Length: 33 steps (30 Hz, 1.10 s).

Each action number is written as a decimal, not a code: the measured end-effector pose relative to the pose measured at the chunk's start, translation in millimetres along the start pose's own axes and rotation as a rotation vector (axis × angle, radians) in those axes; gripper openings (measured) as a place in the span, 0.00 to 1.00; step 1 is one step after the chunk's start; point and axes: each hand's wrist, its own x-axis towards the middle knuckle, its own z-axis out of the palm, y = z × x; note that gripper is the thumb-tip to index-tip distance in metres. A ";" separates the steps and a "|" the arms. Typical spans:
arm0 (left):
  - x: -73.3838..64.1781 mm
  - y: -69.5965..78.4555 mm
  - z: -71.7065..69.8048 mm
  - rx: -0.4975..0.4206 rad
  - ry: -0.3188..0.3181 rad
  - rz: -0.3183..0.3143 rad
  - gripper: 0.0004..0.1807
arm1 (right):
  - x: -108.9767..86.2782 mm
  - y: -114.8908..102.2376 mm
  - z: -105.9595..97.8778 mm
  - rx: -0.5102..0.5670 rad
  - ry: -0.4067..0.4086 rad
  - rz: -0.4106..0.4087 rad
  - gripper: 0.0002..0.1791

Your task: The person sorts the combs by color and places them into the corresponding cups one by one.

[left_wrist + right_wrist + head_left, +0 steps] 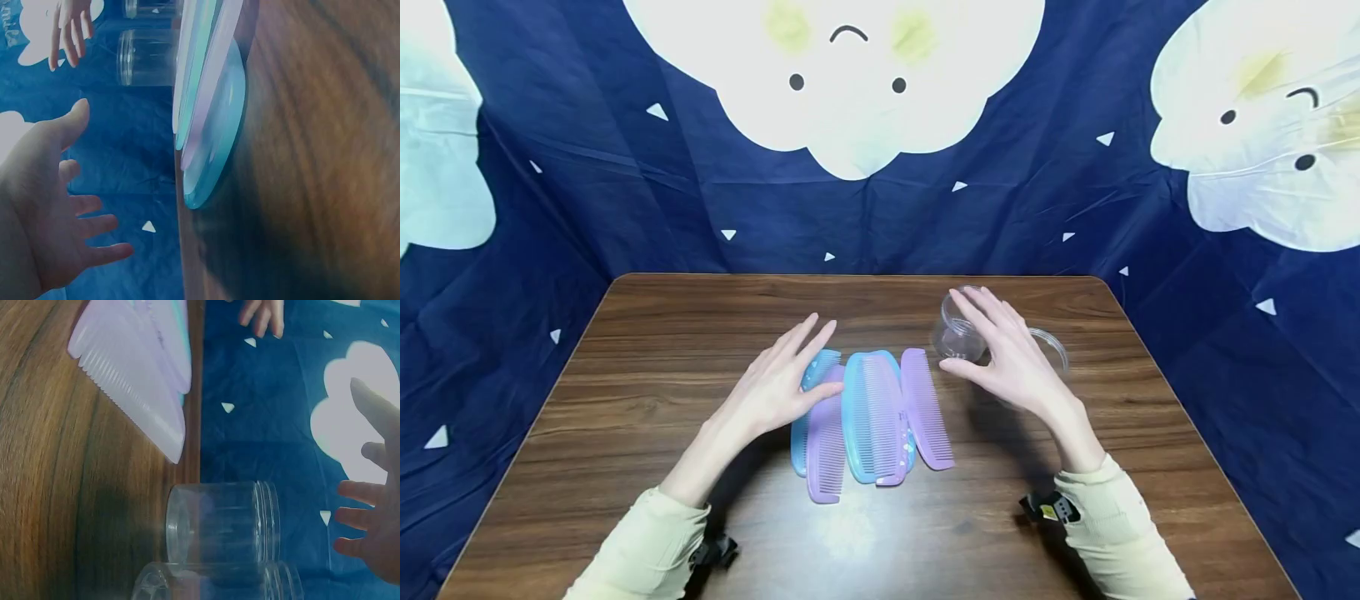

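Several blue and purple combs lie in an overlapping row at the table's middle. Leftmost is a blue comb (799, 442), partly beneath a purple comb (826, 442); at the right end sits another purple comb (927, 408). My left hand (778, 383) hovers over the left of the row, fingers spread, holding nothing; the left wrist view shows it raised off the table. Fingers extended, my right hand (1011, 354) is above two clear jars, also holding nothing. One clear jar (219, 522) stands upright; the other jar (212, 581) is cut off in the right wrist view.
The brown wooden table (662, 367) has its far edge against a dark blue cloth (865, 225) with white clouds and triangles. The same cloth hangs at both sides. Dark devices sit on both wrists.
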 end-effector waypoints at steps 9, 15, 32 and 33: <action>-5.4 -2.5 7.8 -0.074 0.012 -0.124 0.51 | -11.5 14.0 -6.3 0.048 0.084 0.124 0.53; -6.8 -4.4 12.4 -0.182 -0.011 -0.211 0.52 | -19.8 24.4 -11.3 0.072 0.125 0.195 0.52; -14.2 -3.6 21.9 -0.224 -0.039 -0.309 0.50 | -46.1 63.7 -18.9 0.084 0.024 0.303 0.55; -14.1 -3.5 22.6 -0.218 -0.038 -0.306 0.49 | -47.9 66.4 -19.1 0.080 0.007 0.307 0.55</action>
